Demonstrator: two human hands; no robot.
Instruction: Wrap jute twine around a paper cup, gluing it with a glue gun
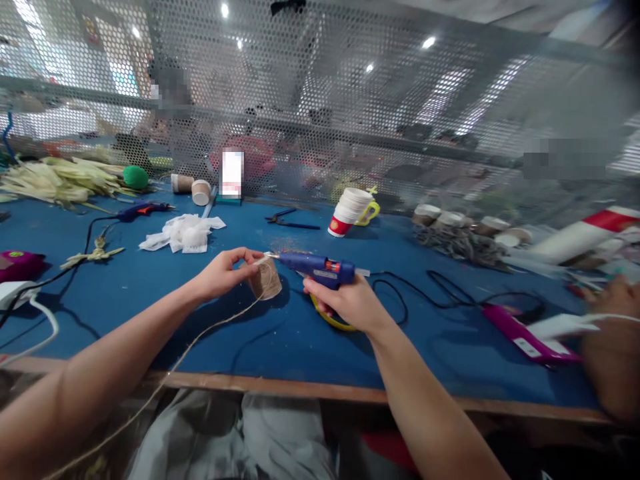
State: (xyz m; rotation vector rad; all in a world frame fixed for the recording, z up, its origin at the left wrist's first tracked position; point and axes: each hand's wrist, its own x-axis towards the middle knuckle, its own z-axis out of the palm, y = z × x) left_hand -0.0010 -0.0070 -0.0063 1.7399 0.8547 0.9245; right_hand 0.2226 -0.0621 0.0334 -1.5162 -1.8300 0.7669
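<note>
My left hand (233,272) is closed on the rim of a small paper cup (267,280) wrapped in brown twine, held tilted just above the blue tabletop. From the cup a loose strand of twine (210,328) runs down past my left forearm and over the table edge. A blue glue gun (320,267) is gripped in my right hand (347,297), its nozzle pointing left at the cup's rim. Whether the nozzle touches the rim is too fine to tell. Beneath my right hand lies a yellow ring-shaped thing (340,325), partly hidden.
Behind stand stacked paper cups (347,210), pliers (293,220) and a phone (232,175). White tissue (185,233) and a second glue gun (145,209) lie left. Cords lead to a purple power strip (527,333) at right, near another person's hand (617,300). A perforated metal screen (320,80) borders the table.
</note>
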